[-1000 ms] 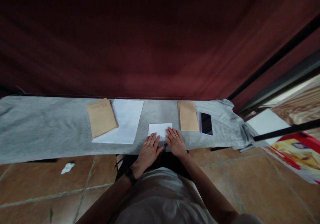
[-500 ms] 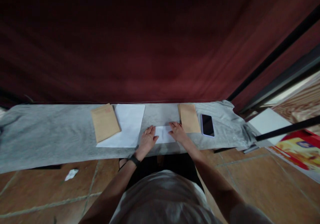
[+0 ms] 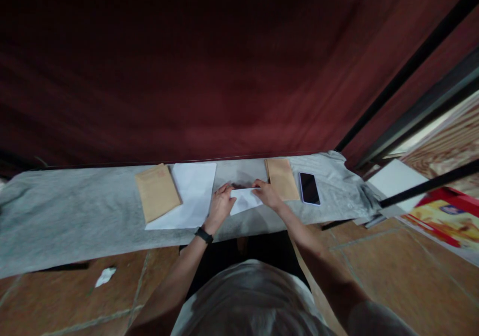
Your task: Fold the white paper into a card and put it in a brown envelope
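Between my hands is a folded white sheet of paper, slightly tilted, its right end raised off the grey cloth. My left hand, with a dark band on the wrist, grips its left end, thumb on the near face. The right hand pinches the upper right corner, fingers curled behind it. Left of my hands lie larger white sheets, partly covered by a brown envelope. Close to my right hand is a stack of brown envelopes.
A phone lies face up right of the envelopes. Grey cloth covers the narrow table, with a dark red curtain behind it. A red and yellow box stands at the right. Crumpled paper lies on the tiled floor.
Both hands lay flatter on the folded paper before; now they grip its ends and the right end has come up off the cloth. The view has shifted slightly.
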Motion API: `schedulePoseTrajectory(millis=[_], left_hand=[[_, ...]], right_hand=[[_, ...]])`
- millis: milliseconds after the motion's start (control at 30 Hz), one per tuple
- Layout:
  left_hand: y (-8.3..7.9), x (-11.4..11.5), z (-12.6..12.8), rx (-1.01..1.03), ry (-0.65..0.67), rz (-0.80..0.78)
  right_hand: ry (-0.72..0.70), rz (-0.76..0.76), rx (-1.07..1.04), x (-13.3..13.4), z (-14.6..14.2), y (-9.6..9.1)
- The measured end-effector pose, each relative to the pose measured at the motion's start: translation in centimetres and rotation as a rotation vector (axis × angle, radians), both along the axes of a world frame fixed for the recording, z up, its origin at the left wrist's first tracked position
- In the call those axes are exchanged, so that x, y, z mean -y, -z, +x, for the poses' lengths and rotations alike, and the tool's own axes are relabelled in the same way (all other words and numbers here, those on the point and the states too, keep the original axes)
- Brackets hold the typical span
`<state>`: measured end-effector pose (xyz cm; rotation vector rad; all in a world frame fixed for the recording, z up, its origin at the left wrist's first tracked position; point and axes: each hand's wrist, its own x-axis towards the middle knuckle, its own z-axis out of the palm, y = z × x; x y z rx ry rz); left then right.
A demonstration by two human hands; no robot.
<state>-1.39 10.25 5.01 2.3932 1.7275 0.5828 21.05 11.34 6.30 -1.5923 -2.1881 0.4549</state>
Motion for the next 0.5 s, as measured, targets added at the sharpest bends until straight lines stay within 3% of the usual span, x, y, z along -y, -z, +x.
schedulePoseTrajectory(millis=[100, 200, 367, 433, 500], left_hand=[[-2.7, 0.6, -0.1, 0.033, 0.034, 0.117], [-3.3, 2.4, -0.5, -0.037, 0.141, 0.196], [0.9, 6.6, -0.8, -0.171, 0.29, 0.098], [2.5, 8.0, -0.9, -0.169, 0.287, 0.056], [3.1, 8.8, -1.0, -0.146, 0.261, 0.021]], right_hand=[[-0.014, 0.078, -0.059, 1.2, 0.9, -1.5], [-0.052, 0.199, -0.085, 3.7, 1.6, -1.3], [-0.112, 0.183, 0.048, 8.9, 1.8, 3.1], [-0.104, 0.157, 0.072, 10.5, 1.9, 4.8], [-0.077, 0.147, 0.065, 11.6, 2.0, 5.8]])
